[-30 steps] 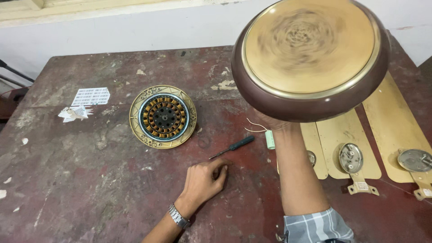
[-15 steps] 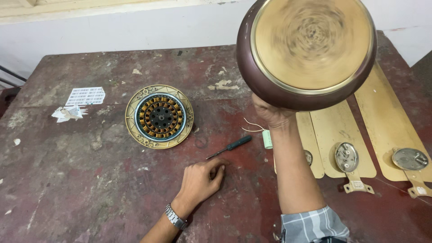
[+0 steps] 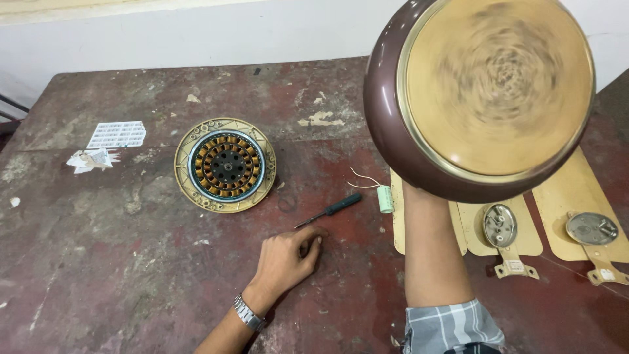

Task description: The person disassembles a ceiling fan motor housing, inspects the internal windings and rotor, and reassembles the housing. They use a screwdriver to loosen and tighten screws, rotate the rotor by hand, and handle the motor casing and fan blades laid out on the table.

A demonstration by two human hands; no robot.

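One brown-and-gold fan motor cover [image 3: 485, 98], blurred, raised on the right hand, fingers hidden behind it. Left hand [image 3: 285, 259], fingers loosely curled and empty, rests on the table [image 3: 98, 262] touching one screwdriver [image 3: 329, 210]; one wound stator [image 3: 225, 164], one capacitor [image 3: 385, 198], three fan blades [image 3: 576, 210].

Even, soft daylight, fairly bright; no hard glare. Shadows faint: a small dark patch under left hand [image 3: 285, 259] on table [image 3: 98, 262], thin one beside screwdriver [image 3: 329, 210]. Fan cover [image 3: 481, 98] up close w/ gold face smeared by spin blur, pattern unreadable; maroon rim has a dull sheen. Stator [image 3: 225, 164] & blades [image 3: 576, 216] sharp. Slight wide-angle bending at the frame edges.
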